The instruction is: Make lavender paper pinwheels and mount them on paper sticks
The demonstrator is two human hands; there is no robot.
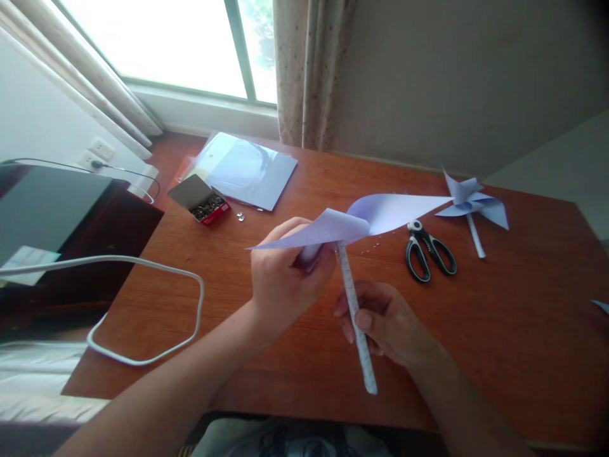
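- Wooden table (523, 355), reddish brown, beneath both hands and most items below.
- Right hand (390, 324): thumb and fingers curled about the middle of a pale, patterned stick (351, 292); apart from the other hand; tightness of grip impossible to tell.
- Left hand (285, 279): clamped on a lilac paper pinwheel (394, 212), fingers partly hidden behind the blades.
- Pinwheel: raised above the table, at centre, blades spread to left and right; stick slanting down from its underside, lower end toward the table's near edge.
- White cable (137, 363): looped over the table's left side.
- Scissors (423, 244): black and grey handles toward the near side, right of the pinwheel.
- Specks (365, 252): small, scattered between stick and scissors.
- Loose tacks (240, 217): silver, just beside the box.
- Box (215, 218): red, lid up, full of silver tacks.
- Second pinwheel (469, 193): lilac, white stick, lying beyond the scissors.
- Paper sheets (247, 168): pale, in clear plastic, behind the box.
- Curtain (309, 70): patterned, beside a bright window (181, 51).
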